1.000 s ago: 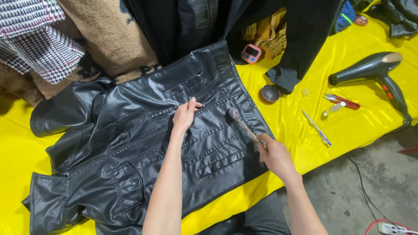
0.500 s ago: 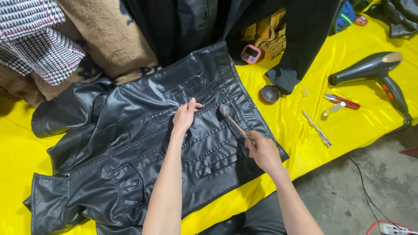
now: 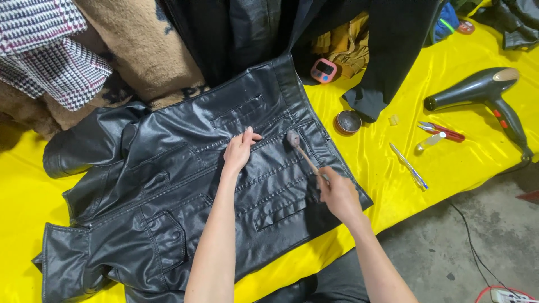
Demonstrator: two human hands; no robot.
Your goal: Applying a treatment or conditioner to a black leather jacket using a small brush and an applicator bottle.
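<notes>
A black leather jacket point(image 3: 168, 191) lies spread flat on a yellow cloth point(image 3: 393, 168). My left hand point(image 3: 240, 150) presses flat on the jacket's middle, fingers close together, beside a row of stitching. My right hand point(image 3: 337, 193) grips the wooden handle of a small round brush point(image 3: 293, 138). The brush head touches the jacket just right of my left hand's fingertips.
A small round tin point(image 3: 348, 122), a pink timer point(image 3: 324, 70), a dark hair dryer point(image 3: 483, 92), small red snips point(image 3: 441, 131), a pen-like tool point(image 3: 410, 166) and a small tube point(image 3: 429, 142) lie on the yellow cloth. Piled coats point(image 3: 56, 62) sit behind. Grey floor point(image 3: 477, 235) at right.
My right hand has carried the brush leftward and up across the jacket, toward my left hand. My left hand has stayed pressed in place.
</notes>
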